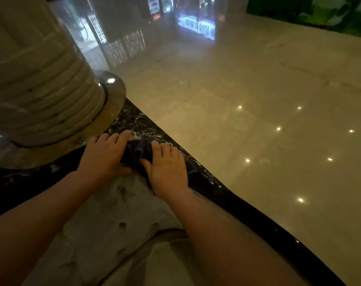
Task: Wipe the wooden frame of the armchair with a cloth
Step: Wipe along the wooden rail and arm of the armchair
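both hands sit on a dark cloth (pixel 136 152), which lies bunched on the dark glossy curved frame (pixel 227 195) at the top edge of a pale tufted armchair back (pixel 113 213). left hand (pixel 105 154) lies palm-down, fingers curled over the cloth's left side; right hand (pixel 167 169) presses flat on its right side, thumb tucked against the folds. large ribbed white column (pixel 39 79) with a metal base ring (pixel 113 96) stands just behind the left hand. polished beige floor (pixel 258 120) to the right carries small light reflections.
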The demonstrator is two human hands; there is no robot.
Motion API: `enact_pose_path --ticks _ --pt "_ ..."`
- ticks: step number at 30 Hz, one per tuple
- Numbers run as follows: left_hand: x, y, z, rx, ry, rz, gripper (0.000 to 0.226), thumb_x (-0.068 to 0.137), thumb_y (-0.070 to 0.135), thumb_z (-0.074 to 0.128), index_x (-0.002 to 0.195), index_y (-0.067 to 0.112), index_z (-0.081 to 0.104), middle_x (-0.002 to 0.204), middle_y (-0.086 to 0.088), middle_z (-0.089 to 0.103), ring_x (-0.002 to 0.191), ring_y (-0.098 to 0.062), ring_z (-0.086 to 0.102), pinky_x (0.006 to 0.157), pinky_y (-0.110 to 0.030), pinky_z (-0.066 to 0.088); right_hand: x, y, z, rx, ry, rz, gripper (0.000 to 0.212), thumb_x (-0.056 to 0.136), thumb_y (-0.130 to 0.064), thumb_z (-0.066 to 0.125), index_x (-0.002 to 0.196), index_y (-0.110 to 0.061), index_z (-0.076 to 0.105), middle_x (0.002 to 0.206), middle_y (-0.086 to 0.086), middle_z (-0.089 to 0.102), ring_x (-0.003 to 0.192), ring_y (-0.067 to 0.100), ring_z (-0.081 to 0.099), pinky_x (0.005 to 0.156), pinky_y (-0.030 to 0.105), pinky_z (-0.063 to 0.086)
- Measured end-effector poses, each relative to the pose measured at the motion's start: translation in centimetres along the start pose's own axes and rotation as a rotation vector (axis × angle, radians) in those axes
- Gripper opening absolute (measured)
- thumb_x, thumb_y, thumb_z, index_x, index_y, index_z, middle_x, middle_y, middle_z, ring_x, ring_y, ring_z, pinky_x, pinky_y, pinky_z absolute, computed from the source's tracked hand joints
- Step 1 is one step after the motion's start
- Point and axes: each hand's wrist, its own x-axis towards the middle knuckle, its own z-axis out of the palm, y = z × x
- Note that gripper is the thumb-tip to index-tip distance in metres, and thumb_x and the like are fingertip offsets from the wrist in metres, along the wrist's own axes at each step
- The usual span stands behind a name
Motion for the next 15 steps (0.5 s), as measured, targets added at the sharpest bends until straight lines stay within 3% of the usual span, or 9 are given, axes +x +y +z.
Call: enact_pose_path --ticks 4,9,15 --pt "1.2 2.9 -0.1 0.154 -0.102 0.126 0.086 0.077 0.046 0.071 0.148 0.021 0.03 0.146 -0.006 0.045 0.13 -0.031 0.045 0.107 -0.05 0.037 -2.4 2.6 -0.2 0.002 -0.033 0.089 0.059 0.098 -0.049 0.049 0.144 -0.015 0.035 0.132 0.013 0.053 0.114 0.033 0.048 0.097 0.045 0.039" --pt "2.1 10.8 0.3 0.191 -0.209 0.272 0.083 0.075 0.054 0.06 0.144 0.019 0.032 0.147 -0.007 0.043 0.135 -0.032 0.038 0.111 -0.052 0.028 -5.5 6.5 -0.9 -0.017 -0.05 0.149 0.057 0.101 -0.047 0.044 0.147 -0.016 0.03 0.137 0.011 0.05 0.118 0.032 0.046 0.103 0.046 0.035" --pt "1.3 17.8 2.2 0.187 -0.27 0.368 0.085 0.078 0.049 0.063 0.147 0.016 0.027 0.151 -0.009 0.04 0.14 -0.034 0.034 0.116 -0.058 0.023 -10.4 10.7 -2.5 -0.083 -0.088 0.242 0.059 0.102 -0.044 0.044 0.15 -0.015 0.028 0.143 0.012 0.046 0.125 0.032 0.044 0.11 0.048 0.031"
